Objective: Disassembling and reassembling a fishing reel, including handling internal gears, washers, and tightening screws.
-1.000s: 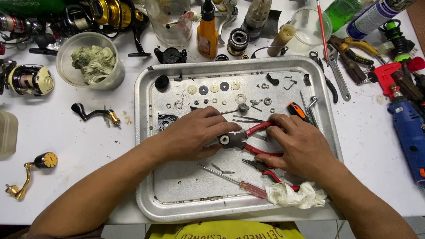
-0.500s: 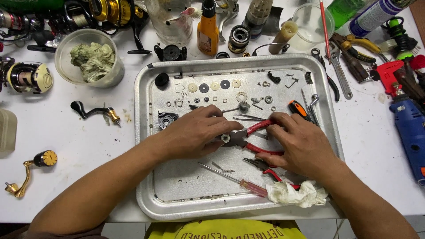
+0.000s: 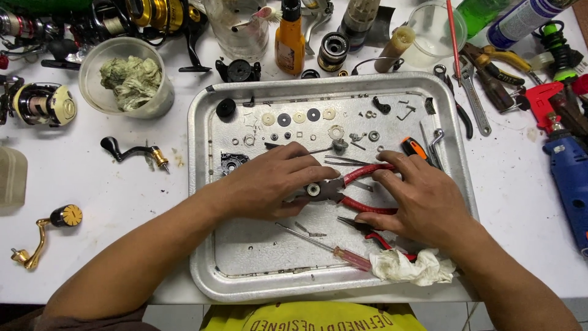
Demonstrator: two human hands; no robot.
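At the far left of the white tabletop lie a gold crank and a black handle, with a clear tub of greenish rag behind them. Next comes the metal tray, its upper part strewn with washers and tiny screws. Over the tray's middle, the left hand curls around something small at the pliers' nose; the fingers are closed down, but what they pinch is hidden beneath them, so I cannot tell what the grip has. The pliers, red-handled, lie in the tray's centre between both hands. The right hand wraps the two red handles, fingers over the upper one and thumb under the lower, the handles spread a little. A red screwdriver lies below the hands and a crumpled rag just beside the right wrist. Further right, off the tray, sit wrenches and a blue power tool. The risk, as I judge it: a hard squeeze could let the part slip from the nose and fly among the loose washers, or pinch the left fingertips held so close to the jaws; a sweep of either wrist could also scatter the small parts.
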